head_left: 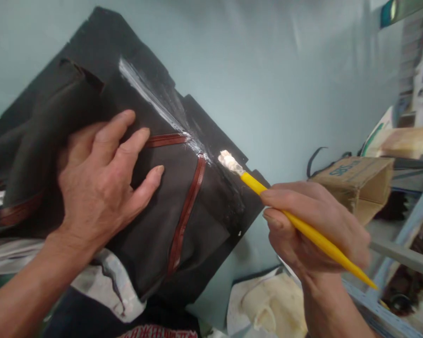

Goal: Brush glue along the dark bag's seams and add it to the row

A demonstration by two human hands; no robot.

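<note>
Dark fabric (144,188) with two reddish-brown trim strips (187,211) lies over a black sheet (211,126). My left hand (102,173) rests flat on the fabric with its fingers spread, left of the strips. A white streak (155,101) runs diagonally along the fabric's edge to the top ends of the strips. My right hand (303,220) pinches a yellow-handled brush (313,234). Its tip, thickly coated in white paste (229,160), is just right of the streak, over the dark edge.
The sheet lies on a pale blue-green surface (268,84). An open cardboard box (352,178) stands at the right by a metal frame (405,253). A whitish cloth-like item (275,300) is at the bottom. A green and teal object (402,11) shows at the top right.
</note>
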